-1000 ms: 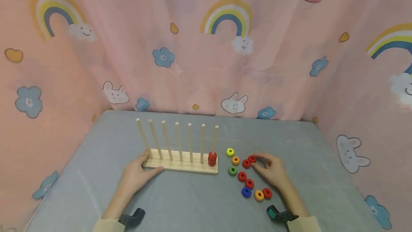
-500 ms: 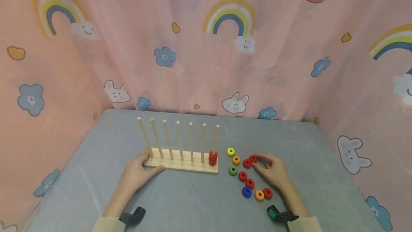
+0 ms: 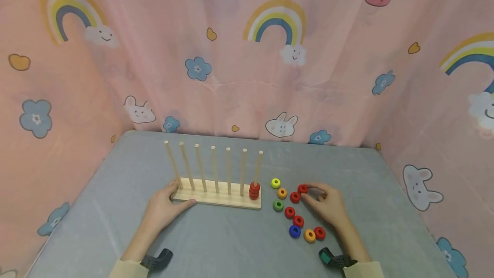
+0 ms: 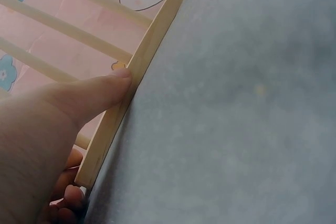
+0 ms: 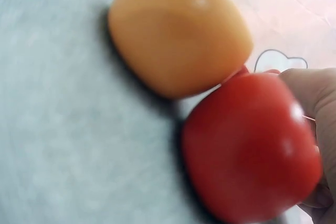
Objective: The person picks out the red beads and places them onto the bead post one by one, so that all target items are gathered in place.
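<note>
My left hand point(image 3: 166, 209) grips the left end of a wooden peg rack point(image 3: 220, 199), its thumb point(image 4: 107, 90) along the near edge of the base in the left wrist view. Upright pegs stand in a row on the rack. A stack of red beads point(image 3: 254, 191) sits on the rightmost peg. To the right, my right hand point(image 3: 328, 205) pinches a red bead point(image 3: 302, 188) between thumb and forefinger. Another red bead point(image 3: 295, 197) lies close beside it. In the right wrist view, a nearer red bead point(image 5: 252, 150) and an orange bead point(image 5: 178, 32) hide much of the fingertips.
Loose beads lie between the rack and my right forearm: yellow point(image 3: 275, 183), green point(image 3: 278, 205), blue point(image 3: 295, 231), and several orange and red ones. A grey cloth point(image 3: 224, 243) covers the table. A pink patterned curtain point(image 3: 231, 98) hangs behind it.
The pinched red bead has shifted slightly away from the red bead beside it, with my right hand. My left hand keeps its grip on the rack. The head view has shifted a little.
</note>
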`<state>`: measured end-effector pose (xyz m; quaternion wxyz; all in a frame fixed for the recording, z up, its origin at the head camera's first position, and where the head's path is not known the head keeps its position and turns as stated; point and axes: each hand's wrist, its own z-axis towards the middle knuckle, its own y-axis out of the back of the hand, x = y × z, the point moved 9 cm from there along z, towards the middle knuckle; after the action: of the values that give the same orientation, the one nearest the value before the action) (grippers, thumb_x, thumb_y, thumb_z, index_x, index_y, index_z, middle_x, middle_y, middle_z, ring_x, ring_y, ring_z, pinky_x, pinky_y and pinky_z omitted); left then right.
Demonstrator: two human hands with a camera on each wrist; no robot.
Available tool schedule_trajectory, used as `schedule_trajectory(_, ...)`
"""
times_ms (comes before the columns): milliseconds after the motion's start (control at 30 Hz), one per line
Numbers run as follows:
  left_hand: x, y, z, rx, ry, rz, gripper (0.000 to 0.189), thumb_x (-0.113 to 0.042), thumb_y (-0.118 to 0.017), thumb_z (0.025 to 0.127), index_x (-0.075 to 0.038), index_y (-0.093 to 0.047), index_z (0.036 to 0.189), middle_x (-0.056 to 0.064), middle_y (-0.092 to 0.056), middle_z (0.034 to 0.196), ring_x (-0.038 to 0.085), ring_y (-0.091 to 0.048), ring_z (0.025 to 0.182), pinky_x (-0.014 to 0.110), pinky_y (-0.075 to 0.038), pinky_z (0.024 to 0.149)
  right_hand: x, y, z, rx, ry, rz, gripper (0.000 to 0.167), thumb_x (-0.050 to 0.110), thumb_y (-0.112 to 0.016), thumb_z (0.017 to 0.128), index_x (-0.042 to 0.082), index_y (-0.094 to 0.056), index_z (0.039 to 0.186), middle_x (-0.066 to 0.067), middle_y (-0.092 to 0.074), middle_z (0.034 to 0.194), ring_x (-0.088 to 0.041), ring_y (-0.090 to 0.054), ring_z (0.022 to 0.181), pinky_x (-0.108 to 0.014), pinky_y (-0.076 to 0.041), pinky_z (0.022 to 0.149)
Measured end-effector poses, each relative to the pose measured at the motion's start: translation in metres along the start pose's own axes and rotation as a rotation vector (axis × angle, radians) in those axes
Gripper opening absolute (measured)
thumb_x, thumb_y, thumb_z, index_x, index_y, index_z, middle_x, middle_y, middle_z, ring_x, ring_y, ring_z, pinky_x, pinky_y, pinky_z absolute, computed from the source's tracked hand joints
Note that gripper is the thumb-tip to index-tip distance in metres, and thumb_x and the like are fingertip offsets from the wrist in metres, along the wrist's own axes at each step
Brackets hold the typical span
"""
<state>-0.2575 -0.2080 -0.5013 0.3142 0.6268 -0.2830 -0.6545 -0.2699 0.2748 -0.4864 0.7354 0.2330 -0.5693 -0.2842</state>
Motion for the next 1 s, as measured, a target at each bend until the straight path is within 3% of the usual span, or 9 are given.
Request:
schedule_trajectory(200,-0.001,0.0,0.0,0.001,0.0,0.006,0.102,-0.059,-0.084,0.086,0.007,-0.047,0.155,0.023,-0.043,0.163,0.048,-0.042,0.149,0.063,-0.04,0.119,0.008,0.008,0.002,0.002,0.001,0.019,0.032,0.02,-0.086,0.092,0.007,-0.077,0.12,-0.001,-0.058,0.077,-0.003,-0.029,0.044,-0.022,-0.029,0.042)
schedule_trajectory(367,-0.001,0.001,0.0,0.002,0.003,0.01,0.101,-0.058,-0.083,0.087,0.007,-0.047,0.155,0.023,-0.043,0.163,0.048,-0.042,0.149,0.063,-0.04,0.119,0.016,0.017,0.001,-0.014,-0.002,0.028,0.033,0.022,-0.085,0.093,0.008,-0.077,0.121,0.007,-0.033,0.057,-0.004,-0.026,0.045,-0.022,-0.027,0.041)
schedule_trajectory(733,-0.001,0.0,0.0,-0.002,-0.006,0.018,0.099,-0.058,-0.084,0.087,0.007,-0.049,0.153,0.022,-0.045,0.162,0.048,-0.044,0.148,0.063,-0.04,0.119,0.044,0.037,0.0,-0.091,0.084,0.033,0.029,0.015,-0.085,0.093,0.012,-0.077,0.12,0.011,-0.027,0.051,0.001,-0.02,0.042,-0.024,-0.025,0.036)
schedule_trajectory(1000,-0.003,0.0,-0.001,-0.007,-0.01,0.007,0.1,-0.058,-0.084,0.087,0.007,-0.049,0.154,0.022,-0.044,0.162,0.047,-0.043,0.149,0.062,-0.04,0.12,0.06,0.048,-0.002,-0.122,0.099,0.043,0.029,0.013,-0.086,0.091,0.012,-0.077,0.119,0.009,-0.027,0.052,0.001,-0.021,0.043,-0.025,-0.025,0.036)
